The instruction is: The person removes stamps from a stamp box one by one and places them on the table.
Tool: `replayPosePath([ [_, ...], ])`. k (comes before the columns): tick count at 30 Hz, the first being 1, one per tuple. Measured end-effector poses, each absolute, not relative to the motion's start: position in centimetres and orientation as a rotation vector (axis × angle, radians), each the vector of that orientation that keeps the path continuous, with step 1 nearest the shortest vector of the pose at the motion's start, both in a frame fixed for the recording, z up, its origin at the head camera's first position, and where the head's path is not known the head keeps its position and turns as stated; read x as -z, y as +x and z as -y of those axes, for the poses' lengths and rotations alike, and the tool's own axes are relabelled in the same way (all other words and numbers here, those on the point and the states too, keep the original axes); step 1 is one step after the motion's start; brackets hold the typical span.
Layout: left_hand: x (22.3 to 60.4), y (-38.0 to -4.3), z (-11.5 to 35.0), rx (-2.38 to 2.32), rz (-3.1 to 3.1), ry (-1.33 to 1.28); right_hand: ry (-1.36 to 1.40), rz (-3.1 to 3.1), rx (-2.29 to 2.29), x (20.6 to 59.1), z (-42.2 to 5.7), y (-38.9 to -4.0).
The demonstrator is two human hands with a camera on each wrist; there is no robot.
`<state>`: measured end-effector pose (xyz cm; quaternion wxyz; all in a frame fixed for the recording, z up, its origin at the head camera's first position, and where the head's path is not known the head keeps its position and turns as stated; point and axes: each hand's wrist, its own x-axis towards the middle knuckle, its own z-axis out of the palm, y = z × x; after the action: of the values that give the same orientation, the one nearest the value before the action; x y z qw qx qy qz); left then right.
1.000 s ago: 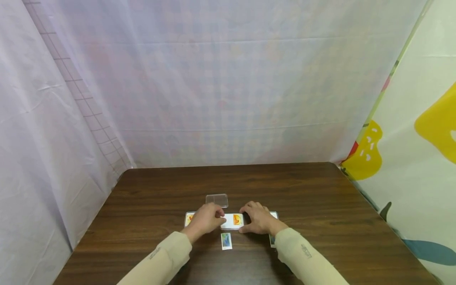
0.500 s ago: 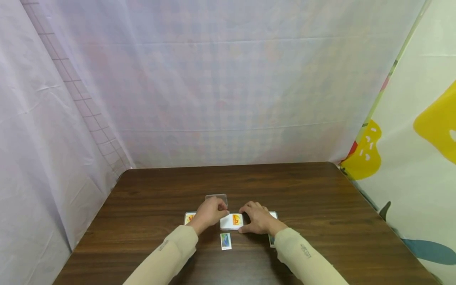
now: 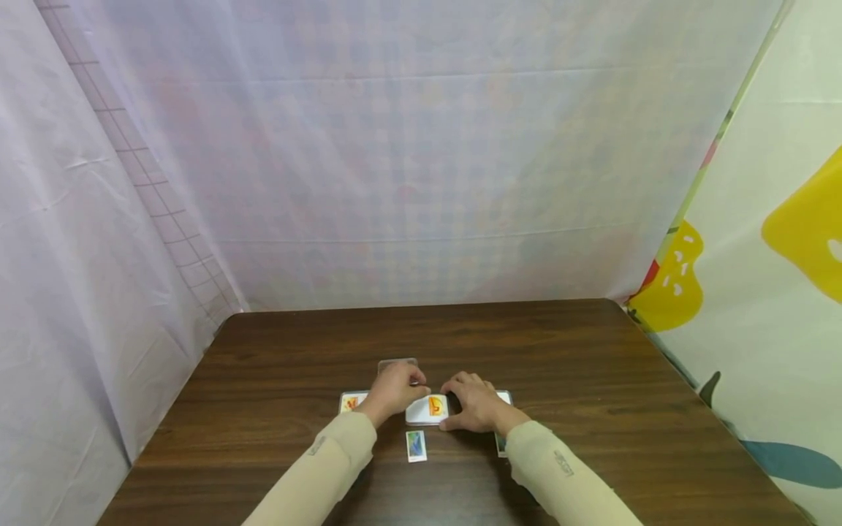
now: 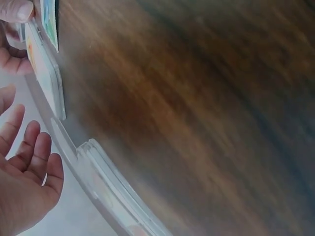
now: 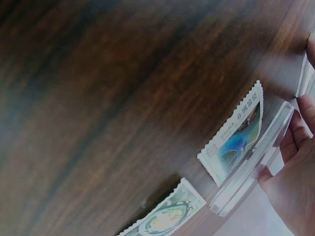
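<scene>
In the head view, a flat clear case [image 3: 418,412] with a white insert and an orange picture lies mid-table. My right hand [image 3: 482,405] grips its right end, thumb in front and fingers behind. My left hand [image 3: 395,391] hovers over the case's left part, its fingers loosely bent. In the left wrist view the left hand [image 4: 27,179] holds nothing visible. Behind it, partly covered, lies a clear plastic lid [image 3: 397,361]. A postage stamp [image 3: 416,446] with a blue-green picture lies in front of the case.
A second case [image 3: 349,401] with an orange picture lies left of the middle one. Part of another white case [image 3: 505,397] shows beyond the right hand. A second stamp [image 5: 165,216] is partly hidden by the right sleeve in the head view. The brown table [image 3: 296,351] meets curtains behind.
My left hand has moved right and slightly away over the middle case, covering more of the clear lid. The right hand has stayed at the case's right end.
</scene>
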<state>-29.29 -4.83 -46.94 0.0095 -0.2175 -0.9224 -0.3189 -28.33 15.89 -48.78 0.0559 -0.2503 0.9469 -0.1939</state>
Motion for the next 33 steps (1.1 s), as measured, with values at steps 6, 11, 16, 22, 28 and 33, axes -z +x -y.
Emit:
replayPosePath([
  [6,47.4,-29.4,4.4,0.959,2.886,-0.669,-0.754,-2.862,0.593,48.6,-15.9,-28.3],
  [11,48.0,-29.6,4.2,0.892,2.898,-0.671,-0.767,-2.860,0.599,48.7,-16.0,-28.2],
  [16,48.3,-29.6,4.1,0.889,2.897,-0.684,-0.775,-2.861,0.597,48.7,-16.0,-28.2],
  [22,48.4,-29.4,4.1,0.856,2.902,-0.685,-0.763,-2.858,0.590,48.7,-15.9,-28.2],
  [28,48.6,-29.4,4.0,0.816,2.920,-0.684,-0.784,-2.858,0.597,48.6,-16.0,-28.1],
  [33,48.6,-29.3,3.9,0.786,2.922,-0.693,-0.787,-2.859,0.596,48.5,-16.0,-28.1],
])
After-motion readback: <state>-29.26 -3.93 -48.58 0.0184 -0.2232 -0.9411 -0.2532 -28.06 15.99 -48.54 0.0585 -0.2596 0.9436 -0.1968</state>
